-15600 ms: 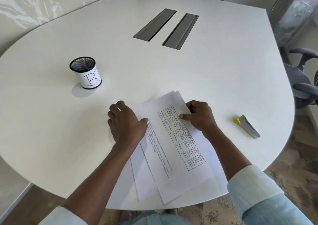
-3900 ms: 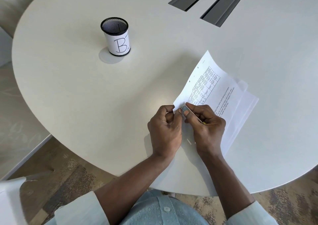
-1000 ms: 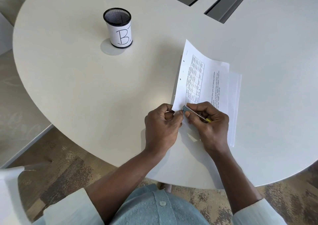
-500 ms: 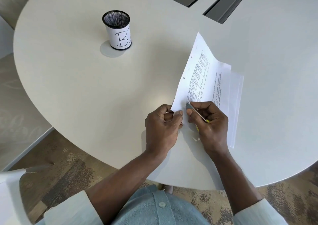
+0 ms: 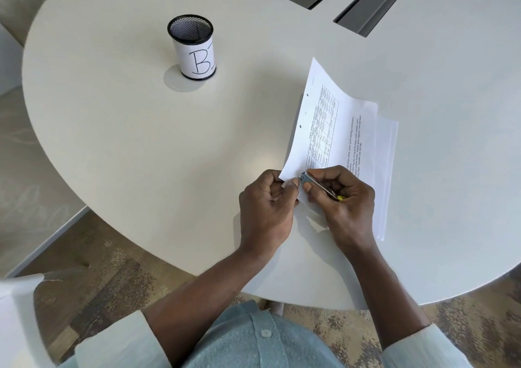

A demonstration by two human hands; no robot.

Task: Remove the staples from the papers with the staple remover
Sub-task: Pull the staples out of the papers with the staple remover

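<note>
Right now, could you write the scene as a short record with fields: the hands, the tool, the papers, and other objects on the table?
left hand: pinches the near corner of the papers
right hand: holds the staple remover, fingers closed around it
staple remover: metal tip at the papers' near corner, yellow end toward the palm
papers: several sheets on the table, top sheet printed with a grid, its left edge lifted
staple: too small to tell
mesh cup: upright, far left, marked "B"
table: white, rounded edge
</note>
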